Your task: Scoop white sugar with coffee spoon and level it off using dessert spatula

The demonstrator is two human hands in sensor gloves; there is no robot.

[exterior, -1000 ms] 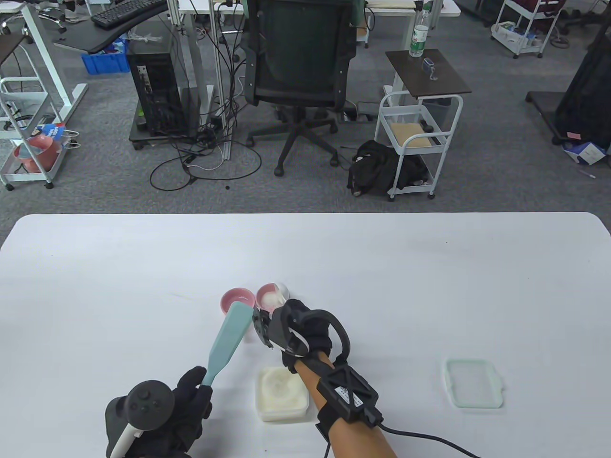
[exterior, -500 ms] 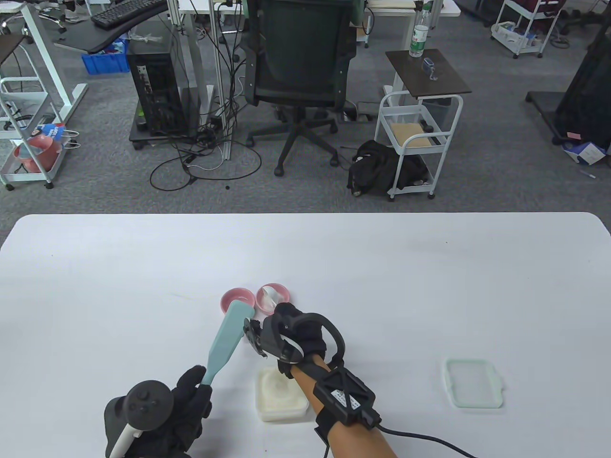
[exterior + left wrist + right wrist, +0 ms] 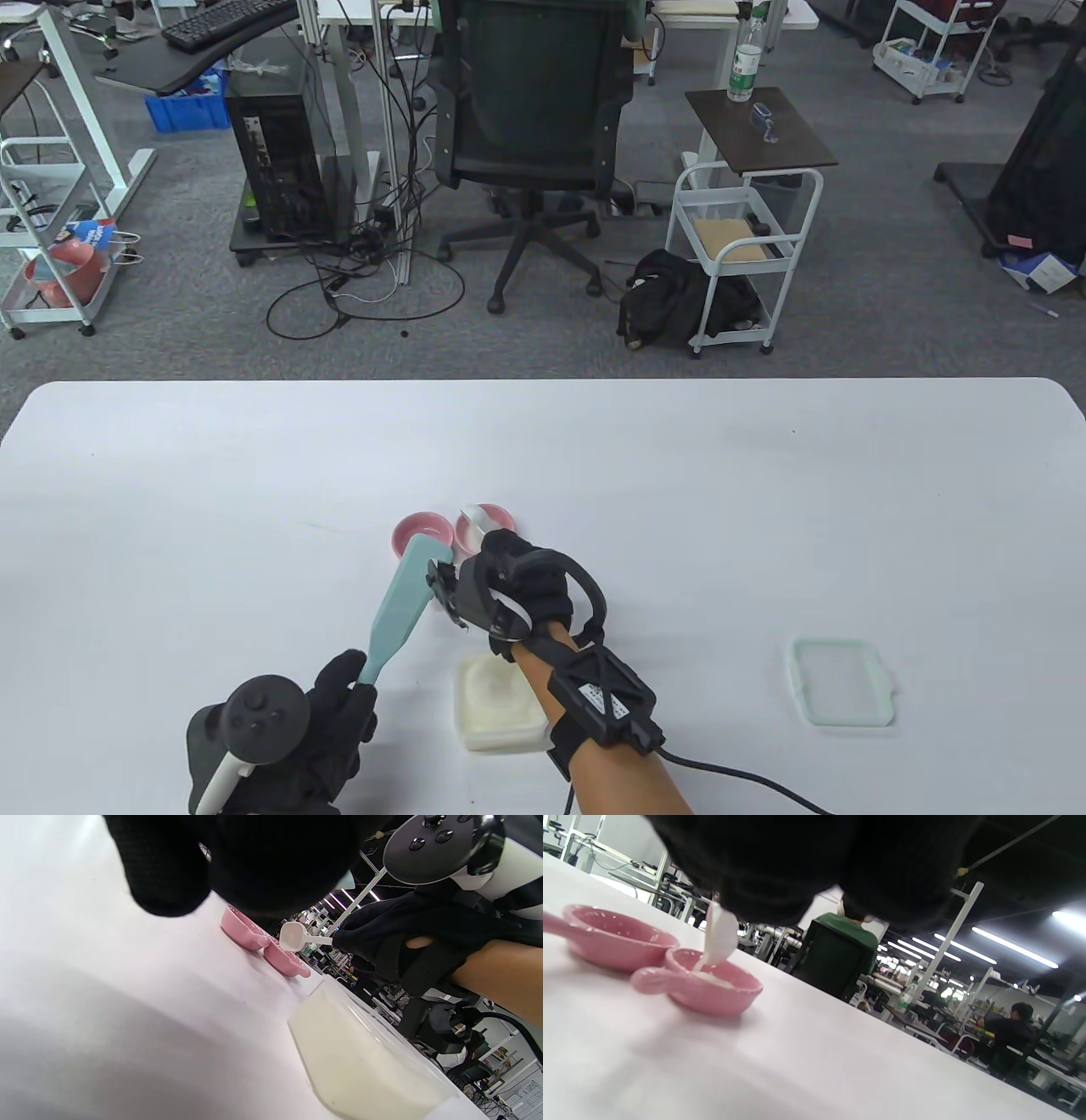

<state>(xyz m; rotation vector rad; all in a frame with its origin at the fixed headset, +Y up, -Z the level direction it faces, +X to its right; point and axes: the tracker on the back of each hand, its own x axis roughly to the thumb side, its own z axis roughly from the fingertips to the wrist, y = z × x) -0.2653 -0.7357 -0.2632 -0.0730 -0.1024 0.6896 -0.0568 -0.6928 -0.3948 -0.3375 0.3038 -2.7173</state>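
R hand [image 3: 517, 586] pinches white coffee spoon [image 3: 297, 938] by handle; spoon's long axis runs away from person, bowl tipped over the right pink dish [image 3: 712, 986], sugar spilling into it. L hand [image 3: 327, 730] grips teal dessert spatula [image 3: 405, 607] at handle end; blade points up and away-right, tip at left pink dish [image 3: 422, 533], near R hand. Open sugar container [image 3: 492, 705] sits on table [image 3: 212, 509] under R forearm. Container lid [image 3: 842, 694] lies well apart to the right. No legible writing on task items.
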